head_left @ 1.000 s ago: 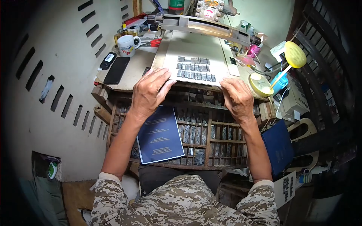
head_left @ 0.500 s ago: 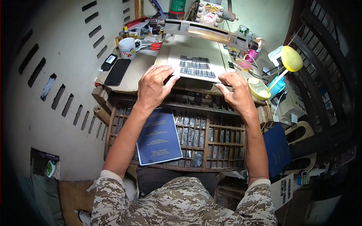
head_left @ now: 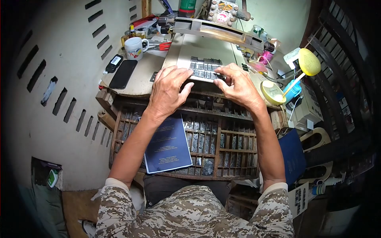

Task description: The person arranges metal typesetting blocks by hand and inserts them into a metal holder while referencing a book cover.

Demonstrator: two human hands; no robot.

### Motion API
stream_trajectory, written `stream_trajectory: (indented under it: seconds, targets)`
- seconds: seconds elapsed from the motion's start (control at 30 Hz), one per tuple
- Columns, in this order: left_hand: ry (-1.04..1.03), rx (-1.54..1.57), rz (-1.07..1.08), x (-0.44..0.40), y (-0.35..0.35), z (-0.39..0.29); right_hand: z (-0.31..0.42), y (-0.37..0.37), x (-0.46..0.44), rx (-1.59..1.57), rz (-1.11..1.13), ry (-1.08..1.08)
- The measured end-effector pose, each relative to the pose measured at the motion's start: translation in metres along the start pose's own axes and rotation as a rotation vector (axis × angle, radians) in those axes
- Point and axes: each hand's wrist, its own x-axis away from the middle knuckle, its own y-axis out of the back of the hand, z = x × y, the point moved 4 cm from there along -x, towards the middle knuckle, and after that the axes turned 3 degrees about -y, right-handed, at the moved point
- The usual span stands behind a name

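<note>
Visibly, three rows of small metal pieces [head_left: 204,63] are being flanked by the left hand [head_left: 168,90] and the right hand [head_left: 241,88], which are being held apart from each other with the fingers bent. The rows are being carried by a pale board [head_left: 210,47], between the hands and slightly ahead of them. The left ends of the rows are being approached closely by the left fingertips, and the right end of the nearest row is being partly hidden by the right ones. On both hands the thumb is being spread from the forefinger; whether anything is being gripped cannot be told.

Beyond the hands, the board is being spanned by a metal bar [head_left: 222,31]. Left of the left hand, a black phone [head_left: 123,74] and a white mug [head_left: 134,49] are being borne by the bench [head_left: 143,81]. Right of the right hand, a yellow bowl [head_left: 268,94] is being overlapped by a yellow strainer's [head_left: 310,62] handle. Below the hands, a compartmented wooden case [head_left: 216,158] is being partly covered by a blue printed sheet [head_left: 168,144].
</note>
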Motion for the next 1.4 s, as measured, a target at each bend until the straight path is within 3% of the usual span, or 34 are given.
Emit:
stream_trajectory:
  seconds: [0.3, 0.43, 0.8, 0.87, 0.93, 1.13, 1.3, 1.4]
  targets:
    - [-0.004, 0.032, 0.013, 0.003, 0.002, 0.000, 0.008, -0.010, -0.004, 0.120, 0.035, 0.026]
    - [0.005, 0.014, 0.024, 0.003, 0.004, -0.002, 0.009, -0.008, -0.007, 0.045, 0.083, -0.129]
    - [-0.007, 0.019, -0.033, -0.011, 0.014, -0.025, -0.013, 0.009, 0.005, -0.002, 0.088, -0.213]
    - [-0.045, 0.004, -0.027, -0.021, -0.001, -0.043, -0.018, 0.008, 0.005, 0.014, 0.089, -0.173]
    - [-0.207, -0.095, -0.025, -0.029, -0.022, -0.062, -0.020, 0.009, 0.003, 0.032, 0.085, -0.127]
    - [-0.154, -0.265, 0.164, -0.036, -0.051, -0.069, -0.013, 0.016, 0.017, -0.030, -0.034, -0.045]
    - [-0.176, -0.281, 0.097, -0.033, -0.054, -0.069, -0.014, 0.017, 0.028, -0.033, -0.117, 0.067]
    - [-0.161, -0.208, 0.022, -0.030, -0.055, -0.067, -0.022, 0.007, 0.032, 0.046, -0.236, 0.299]
